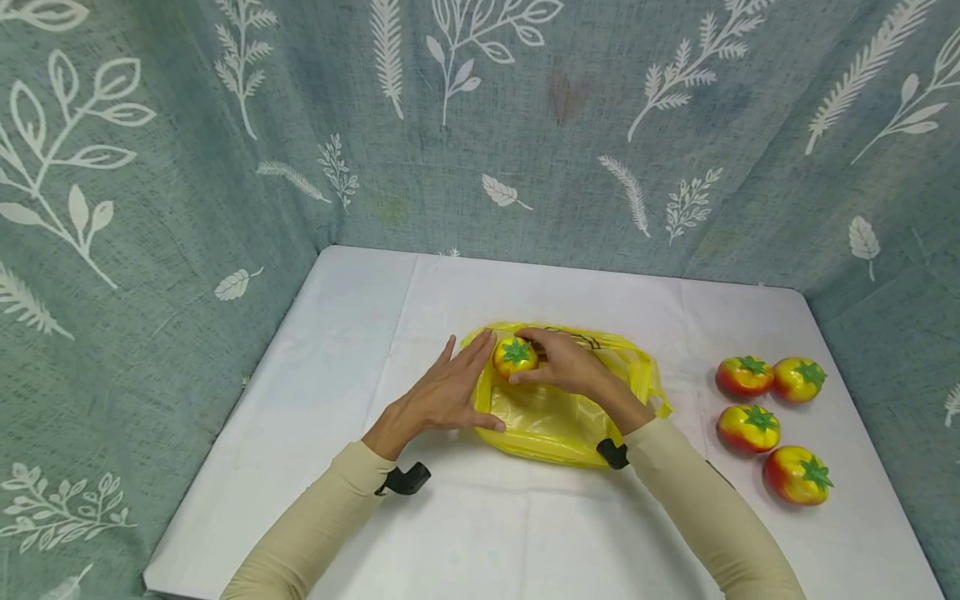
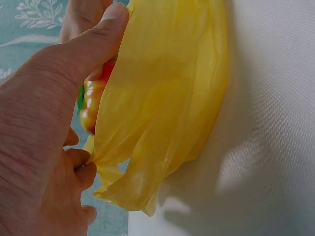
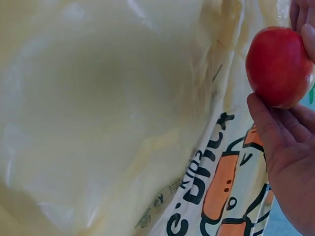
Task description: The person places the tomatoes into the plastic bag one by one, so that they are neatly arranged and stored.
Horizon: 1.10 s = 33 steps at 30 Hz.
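Observation:
My right hand holds a toy tomato, red and yellow with a green leafy top, over the left part of a yellow plastic bag. Its red underside faces the right wrist view, with fingers and thumb on opposite sides. At the bag's left rim is my left hand, thumb toward the near side and the other fingers toward the far side. The left wrist view shows its fingers curled at the gathered plastic edge. The bag lies with its mouth spread, printed with dark letters and orange figures.
Several more toy tomatoes stand in a loose group on the right of the white-covered table. Blue-green leaf-patterned cloth hangs behind and at both sides. Black wrist mounts stick out below both sleeves.

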Available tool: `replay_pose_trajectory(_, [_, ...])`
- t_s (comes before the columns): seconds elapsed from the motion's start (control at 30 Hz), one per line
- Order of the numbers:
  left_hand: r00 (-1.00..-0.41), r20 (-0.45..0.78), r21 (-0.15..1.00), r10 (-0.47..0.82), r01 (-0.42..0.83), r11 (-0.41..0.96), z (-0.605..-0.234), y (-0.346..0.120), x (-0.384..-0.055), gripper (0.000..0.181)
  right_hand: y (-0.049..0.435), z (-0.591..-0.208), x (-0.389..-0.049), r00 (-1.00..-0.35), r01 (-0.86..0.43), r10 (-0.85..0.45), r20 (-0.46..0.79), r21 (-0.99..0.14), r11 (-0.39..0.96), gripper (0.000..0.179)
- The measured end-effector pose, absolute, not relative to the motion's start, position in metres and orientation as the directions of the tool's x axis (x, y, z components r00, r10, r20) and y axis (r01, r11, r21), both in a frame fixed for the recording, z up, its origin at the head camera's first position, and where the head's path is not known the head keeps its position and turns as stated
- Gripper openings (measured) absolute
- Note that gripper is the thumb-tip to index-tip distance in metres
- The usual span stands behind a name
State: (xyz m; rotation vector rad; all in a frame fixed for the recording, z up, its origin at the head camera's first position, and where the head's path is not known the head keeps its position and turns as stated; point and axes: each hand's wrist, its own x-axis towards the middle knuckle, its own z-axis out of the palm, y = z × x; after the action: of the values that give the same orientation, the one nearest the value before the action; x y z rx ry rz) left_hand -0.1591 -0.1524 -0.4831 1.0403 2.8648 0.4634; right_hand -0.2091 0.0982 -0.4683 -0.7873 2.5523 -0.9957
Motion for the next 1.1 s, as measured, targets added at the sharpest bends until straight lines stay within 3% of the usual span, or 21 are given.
replay_pose_trajectory(1.1, [-0.770, 0.048, 0.299, 0.636, 0.619, 0.727, -0.487, -0.154, -0.158, 0.131, 0.088, -0.485, -0.210, -0.785, -0.343, -0.601, -0.152, -0.701, 0.625, 0.078])
